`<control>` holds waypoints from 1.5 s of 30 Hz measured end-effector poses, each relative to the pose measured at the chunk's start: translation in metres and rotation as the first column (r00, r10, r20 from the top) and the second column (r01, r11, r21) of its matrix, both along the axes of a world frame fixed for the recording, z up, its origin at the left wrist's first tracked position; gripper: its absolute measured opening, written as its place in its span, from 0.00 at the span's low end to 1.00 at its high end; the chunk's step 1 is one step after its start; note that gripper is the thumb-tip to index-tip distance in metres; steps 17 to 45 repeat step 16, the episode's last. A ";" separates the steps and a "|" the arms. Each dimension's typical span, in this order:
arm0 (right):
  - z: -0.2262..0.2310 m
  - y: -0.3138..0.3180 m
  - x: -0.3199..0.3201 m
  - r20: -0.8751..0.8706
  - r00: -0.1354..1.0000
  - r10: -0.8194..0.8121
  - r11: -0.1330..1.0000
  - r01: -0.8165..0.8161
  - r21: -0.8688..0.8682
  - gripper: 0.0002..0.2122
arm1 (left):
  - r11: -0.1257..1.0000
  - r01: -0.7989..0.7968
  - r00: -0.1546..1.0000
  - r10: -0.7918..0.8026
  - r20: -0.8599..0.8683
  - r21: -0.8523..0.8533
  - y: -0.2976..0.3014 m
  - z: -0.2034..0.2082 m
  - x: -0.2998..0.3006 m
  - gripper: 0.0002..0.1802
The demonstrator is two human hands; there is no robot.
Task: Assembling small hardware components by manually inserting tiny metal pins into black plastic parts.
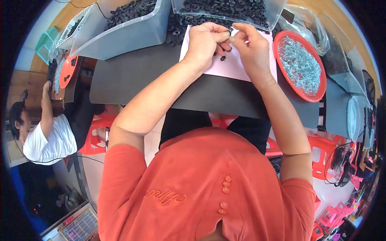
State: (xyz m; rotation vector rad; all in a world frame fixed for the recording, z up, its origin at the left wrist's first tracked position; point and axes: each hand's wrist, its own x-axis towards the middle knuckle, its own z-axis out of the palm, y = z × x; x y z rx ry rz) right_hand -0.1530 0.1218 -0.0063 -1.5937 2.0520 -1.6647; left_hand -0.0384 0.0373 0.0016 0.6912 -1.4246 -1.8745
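Over a pale pink sheet (231, 69) my two hands meet at their fingertips. My left hand (202, 45) pinches a small black plastic part (229, 31) between thumb and forefinger, and another dark piece shows by its lower fingers. Just to the right, my right hand (254, 52) is closed, its thumb and fingertips at that part; whatever they hold is too small to make out. One loose black piece (222, 58) lies on the sheet below the hands. Beside my right hand stands a red round tray (277, 52) heaped with small silvery-blue metal pieces (299, 68).
Clear plastic bins (159, 30) of black parts stand at the back, with loose parts (175, 30) spilled between them. The dark tabletop (132, 78) runs beneath. A plastic bag (307, 26) lies back right. Another person (52, 136) sits at the left, near another red tray (68, 72).
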 end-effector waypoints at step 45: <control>-0.006 -0.002 0.004 -0.568 0.804 -0.173 0.962 0.016 -0.271 0.12 | 0.994 0.065 0.998 -0.065 0.004 -0.089 0.011 0.007 0.006 0.07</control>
